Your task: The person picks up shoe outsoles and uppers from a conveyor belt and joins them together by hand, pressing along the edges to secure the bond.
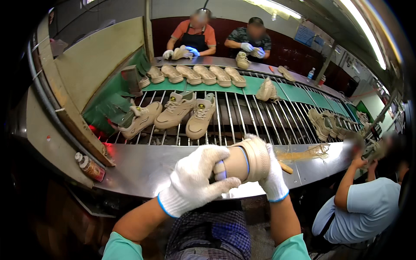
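The white-gloved left hand (pixel 197 175) has its fingers clamped around the toe of a tan sneaker (pixel 238 162), held above the near edge of the steel desk (pixel 134 160). The right hand (pixel 273 177) grips the sole side, its fingers mostly hidden. A wooden handle (pixel 285 167) lies just beside it. Beyond, three sneakers (pixel 201 115) with yellow tongue badges rest on metal rollers (pixel 236 112); a red-labelled bottle (pixel 90 167) stands left.

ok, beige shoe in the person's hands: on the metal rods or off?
Off: the beige shoe is held between the gloved left hand and right hand, nearer the wearer than the metal rods.
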Available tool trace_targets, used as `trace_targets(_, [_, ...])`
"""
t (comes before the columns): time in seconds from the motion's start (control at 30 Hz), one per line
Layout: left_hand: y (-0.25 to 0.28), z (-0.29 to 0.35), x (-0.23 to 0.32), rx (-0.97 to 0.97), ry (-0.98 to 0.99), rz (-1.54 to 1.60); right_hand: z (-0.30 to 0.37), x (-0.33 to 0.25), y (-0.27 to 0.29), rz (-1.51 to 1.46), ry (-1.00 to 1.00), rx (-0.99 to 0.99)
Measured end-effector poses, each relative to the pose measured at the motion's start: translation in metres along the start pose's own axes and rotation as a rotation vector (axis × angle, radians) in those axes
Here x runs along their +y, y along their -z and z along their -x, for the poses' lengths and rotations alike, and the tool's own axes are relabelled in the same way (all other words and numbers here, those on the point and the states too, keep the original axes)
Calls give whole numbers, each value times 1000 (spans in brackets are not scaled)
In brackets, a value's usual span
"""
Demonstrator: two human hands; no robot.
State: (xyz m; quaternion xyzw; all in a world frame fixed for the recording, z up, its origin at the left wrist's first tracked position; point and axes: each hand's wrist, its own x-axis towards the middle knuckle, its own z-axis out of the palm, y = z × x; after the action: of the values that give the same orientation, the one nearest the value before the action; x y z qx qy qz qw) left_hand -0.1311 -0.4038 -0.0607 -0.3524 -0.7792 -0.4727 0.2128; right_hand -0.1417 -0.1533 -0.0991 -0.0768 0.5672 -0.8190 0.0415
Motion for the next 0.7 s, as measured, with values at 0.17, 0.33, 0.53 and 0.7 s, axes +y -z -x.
trace_targets(0.17, [0, -19, -18, -135, 188, 130, 1, -62, -15, 711, 74, 36])
trace_targets(0.33, [-5, -19, -35, -113, 206, 188, -31, -64, -33, 947, 93, 119])
trace_targets(0.53, [-9, -14, -63, 94, 217, 177, -83, -61, -46, 1016, 122, 11])
trace_targets(0.7, [8, -16, -78, 138, 328, 139, -124, -59, -60, 1015, 52, -161])
